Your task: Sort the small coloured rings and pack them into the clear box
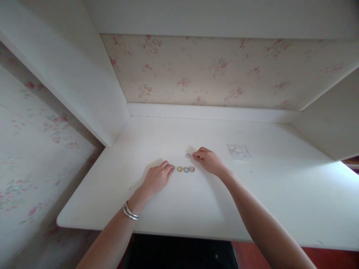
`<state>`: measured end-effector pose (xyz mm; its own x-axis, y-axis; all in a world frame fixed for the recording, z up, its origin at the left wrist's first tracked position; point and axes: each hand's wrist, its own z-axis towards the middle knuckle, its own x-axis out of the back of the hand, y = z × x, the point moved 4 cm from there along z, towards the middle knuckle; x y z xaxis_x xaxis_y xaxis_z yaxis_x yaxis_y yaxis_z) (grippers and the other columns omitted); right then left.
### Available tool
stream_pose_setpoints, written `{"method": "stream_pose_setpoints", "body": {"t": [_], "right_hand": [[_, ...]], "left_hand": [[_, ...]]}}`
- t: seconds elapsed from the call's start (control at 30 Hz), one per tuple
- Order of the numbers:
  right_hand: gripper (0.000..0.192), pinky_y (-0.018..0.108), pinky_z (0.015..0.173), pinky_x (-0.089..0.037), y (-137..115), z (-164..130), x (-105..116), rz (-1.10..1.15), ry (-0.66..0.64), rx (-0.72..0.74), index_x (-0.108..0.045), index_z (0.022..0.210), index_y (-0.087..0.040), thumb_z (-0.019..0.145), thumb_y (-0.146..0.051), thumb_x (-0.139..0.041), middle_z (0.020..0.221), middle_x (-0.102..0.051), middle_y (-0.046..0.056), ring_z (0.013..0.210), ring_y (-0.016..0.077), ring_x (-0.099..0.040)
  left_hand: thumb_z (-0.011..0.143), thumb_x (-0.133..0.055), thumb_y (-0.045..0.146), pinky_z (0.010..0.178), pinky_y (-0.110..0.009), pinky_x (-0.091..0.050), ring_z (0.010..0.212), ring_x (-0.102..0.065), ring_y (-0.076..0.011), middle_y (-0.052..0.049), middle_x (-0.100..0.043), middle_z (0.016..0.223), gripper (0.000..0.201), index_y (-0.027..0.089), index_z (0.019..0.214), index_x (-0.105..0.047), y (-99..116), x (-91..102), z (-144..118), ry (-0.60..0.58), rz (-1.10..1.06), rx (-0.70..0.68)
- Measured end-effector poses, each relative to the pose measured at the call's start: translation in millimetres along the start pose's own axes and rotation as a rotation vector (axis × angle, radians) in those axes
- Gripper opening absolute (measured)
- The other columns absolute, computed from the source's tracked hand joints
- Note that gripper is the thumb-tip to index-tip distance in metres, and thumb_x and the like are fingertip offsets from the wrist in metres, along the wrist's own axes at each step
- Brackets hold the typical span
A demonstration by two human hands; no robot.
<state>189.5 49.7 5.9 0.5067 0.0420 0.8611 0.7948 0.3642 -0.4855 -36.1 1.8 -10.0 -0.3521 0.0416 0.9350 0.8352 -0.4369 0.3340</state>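
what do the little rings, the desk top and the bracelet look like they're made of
Small rings: likely plastic or elastic, in yellowish, bluish and tan tints; too small to be sure. A paler one lies at the right hand fingers.
Desk top: white painted or laminated board, smooth with a soft sheen near the bright right edge.
Bracelet on the left wrist: silvery metal, judging by its shine.

From here I can't tell whether the right hand [209, 160] actually pinches the pale ring [187, 155] or only touches it; its fingers [198, 157] hide the contact. The clear packet [238, 151] is too washed out to read its contents. Both forearms run off the bottom edge, and the worktop [280, 201] is cut off at the right.
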Motion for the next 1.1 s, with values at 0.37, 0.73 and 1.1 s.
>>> {"method": "stream_pose_setpoints", "body": {"t": [0.37, 0.73, 1.1], "right_hand": [[0.024, 0.023, 0.068, -0.038, -2, 17, -11, -0.181, -0.090, 0.072, -0.071, 0.094, -0.032, 0.090, -0.030, -0.047, 0.096, -0.059, 0.000, 0.074, 0.0116, -0.058], [0.025, 0.022, 0.070, -0.041, -17, -17, -6, -0.064, 0.138, 0.090, -0.066, 0.096, -0.024, 0.093, -0.028, -0.042, 0.097, -0.059, 0.003, 0.078, 0.0122, -0.057], [0.020, 0.027, 0.069, -0.033, -57, -42, -14, -0.345, 0.013, 0.265, -0.064, 0.088, -0.023, 0.092, -0.020, -0.044, 0.088, -0.059, 0.002, 0.075, 0.0127, -0.052]], "left_hand": [[0.095, -0.030, 0.036, 0.061, -0.025, -0.041, 0.076, -0.059, -0.0147, -0.002, -0.062, 0.094, 0.034, 0.028, 0.101, -0.063, 5, 0.0, 2, -0.023, 0.033, -0.043], [0.096, -0.027, 0.036, 0.065, -0.024, -0.043, 0.080, -0.060, -0.0139, -0.001, -0.062, 0.096, 0.036, 0.026, 0.103, -0.061, 4, 2.7, 1, -0.009, 0.041, -0.028], [0.096, -0.028, 0.033, 0.069, -0.024, -0.043, 0.082, -0.060, -0.0136, -0.002, -0.061, 0.096, 0.031, 0.025, 0.101, -0.058, -3, 7.4, 0, 0.052, 0.022, 0.067]]}}
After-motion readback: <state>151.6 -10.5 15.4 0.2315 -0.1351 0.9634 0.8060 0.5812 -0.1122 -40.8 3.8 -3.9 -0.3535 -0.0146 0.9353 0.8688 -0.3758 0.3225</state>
